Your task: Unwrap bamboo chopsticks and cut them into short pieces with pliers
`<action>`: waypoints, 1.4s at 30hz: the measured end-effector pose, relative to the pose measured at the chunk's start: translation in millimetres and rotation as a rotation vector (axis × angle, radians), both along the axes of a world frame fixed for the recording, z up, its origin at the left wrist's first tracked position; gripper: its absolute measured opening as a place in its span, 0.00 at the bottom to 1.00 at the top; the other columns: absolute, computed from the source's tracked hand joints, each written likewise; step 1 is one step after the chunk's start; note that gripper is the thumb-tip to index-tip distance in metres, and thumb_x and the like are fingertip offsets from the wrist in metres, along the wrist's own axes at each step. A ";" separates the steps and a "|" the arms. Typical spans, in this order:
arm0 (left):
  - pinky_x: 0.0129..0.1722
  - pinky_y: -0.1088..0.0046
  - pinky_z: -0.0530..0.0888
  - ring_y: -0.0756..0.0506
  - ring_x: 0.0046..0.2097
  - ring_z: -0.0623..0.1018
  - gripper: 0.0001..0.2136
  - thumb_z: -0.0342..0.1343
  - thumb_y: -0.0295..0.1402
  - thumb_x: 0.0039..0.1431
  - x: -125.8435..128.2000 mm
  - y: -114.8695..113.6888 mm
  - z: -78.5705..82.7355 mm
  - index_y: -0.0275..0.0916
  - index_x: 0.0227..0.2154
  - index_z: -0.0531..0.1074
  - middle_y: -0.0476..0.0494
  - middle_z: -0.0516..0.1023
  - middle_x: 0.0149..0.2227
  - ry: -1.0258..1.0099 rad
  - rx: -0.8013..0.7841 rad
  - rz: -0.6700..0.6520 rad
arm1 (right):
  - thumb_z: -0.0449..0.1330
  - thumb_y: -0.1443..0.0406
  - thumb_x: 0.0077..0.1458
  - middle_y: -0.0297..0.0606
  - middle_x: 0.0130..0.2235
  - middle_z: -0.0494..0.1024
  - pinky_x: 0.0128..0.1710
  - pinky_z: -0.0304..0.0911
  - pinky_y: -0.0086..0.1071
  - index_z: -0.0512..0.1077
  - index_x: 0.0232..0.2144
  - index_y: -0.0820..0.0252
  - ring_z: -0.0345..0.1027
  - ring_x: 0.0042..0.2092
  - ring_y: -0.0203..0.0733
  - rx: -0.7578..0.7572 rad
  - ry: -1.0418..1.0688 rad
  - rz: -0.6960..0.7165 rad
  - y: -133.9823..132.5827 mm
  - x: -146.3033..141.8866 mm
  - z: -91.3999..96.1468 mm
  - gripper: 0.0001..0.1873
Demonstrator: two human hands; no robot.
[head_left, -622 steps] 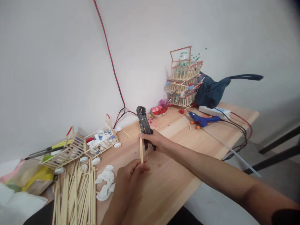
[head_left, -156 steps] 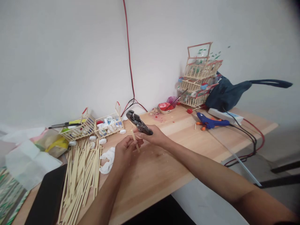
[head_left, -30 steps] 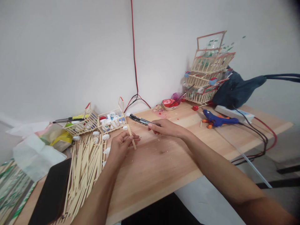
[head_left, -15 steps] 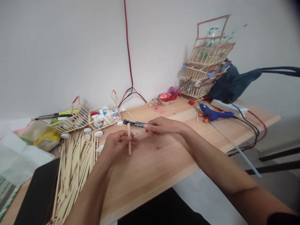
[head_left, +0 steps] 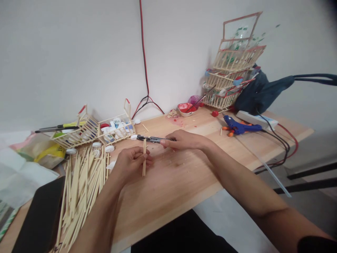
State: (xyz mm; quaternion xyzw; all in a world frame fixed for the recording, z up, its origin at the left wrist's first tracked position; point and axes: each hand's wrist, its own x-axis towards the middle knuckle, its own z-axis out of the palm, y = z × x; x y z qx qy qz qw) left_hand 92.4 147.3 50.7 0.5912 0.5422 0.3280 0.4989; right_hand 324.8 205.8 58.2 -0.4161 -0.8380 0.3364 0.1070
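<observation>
The landmark here is the small bowl (head_left: 185,114) with red paint, which stands on the wooden tabletop (head_left: 168,200) close to the wall. A thin brush (head_left: 202,98) leans in it, with its handle pointing up to the right.

In front of the bowl and to its left, the left hand (head_left: 133,161) is partly closed; its thumb and fingers pinch two short sticks (head_left: 144,149). These sticks stand nearly upright, side by side. The right hand (head_left: 180,139) is nearer to the bowl, directly in front of it, and it is closed around the handles of the pliers (head_left: 152,139). The pliers lie almost level in this hand, and their head points to the left, away from the bowl. The head reaches the upper part of the sticks, seen behind them; whether it touches them, I cannot tell.

Farther to the left of the bowl there is a loose heap of long sticks (head_left: 81,189), with a black flat object (head_left: 39,214) beside it. Behind the heap, also left of the bowl, are two stick baskets (head_left: 121,138), of which the nearer one to the bowl contains white bottles. To the right of the bowl stand the stacked baskets (head_left: 234,61). The blue glue gun (head_left: 238,126) lies to the right of the bowl and slightly in front.
</observation>
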 end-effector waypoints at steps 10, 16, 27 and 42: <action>0.31 0.66 0.77 0.41 0.30 0.82 0.06 0.56 0.33 0.52 3.4 -0.3 -3.0 0.36 0.30 0.73 0.40 0.82 0.27 0.074 0.062 0.042 | 0.47 0.39 0.56 0.34 0.25 0.67 0.27 0.48 0.31 0.67 0.25 0.62 0.57 0.27 0.35 0.041 -0.047 -0.022 -3.3 -1.1 3.4 0.33; 0.36 0.66 0.74 0.42 0.32 0.82 0.07 0.52 0.32 0.55 2.8 -1.5 -1.8 0.38 0.27 0.75 0.43 0.83 0.28 0.361 0.228 0.019 | 0.47 0.39 0.57 0.35 0.26 0.68 0.27 0.48 0.31 0.65 0.23 0.61 0.58 0.28 0.35 0.058 -0.062 -0.018 -3.9 -1.4 2.9 0.32; 0.39 0.67 0.69 0.42 0.36 0.80 0.10 0.47 0.29 0.56 6.9 -5.1 -0.4 0.39 0.28 0.74 0.45 0.82 0.29 0.649 0.348 0.013 | 0.45 0.40 0.58 0.33 0.25 0.67 0.26 0.47 0.30 0.68 0.25 0.62 0.56 0.27 0.34 0.041 -0.055 -0.011 -4.9 -3.9 0.3 0.33; 0.41 0.66 0.67 0.41 0.36 0.78 0.12 0.46 0.26 0.55 6.7 -8.7 -0.6 0.39 0.23 0.73 0.42 0.81 0.28 0.809 0.349 0.052 | 0.45 0.39 0.58 0.34 0.24 0.67 0.26 0.44 0.31 0.62 0.22 0.61 0.55 0.26 0.33 0.135 -0.099 -0.091 -10.4 -14.3 -7.2 0.33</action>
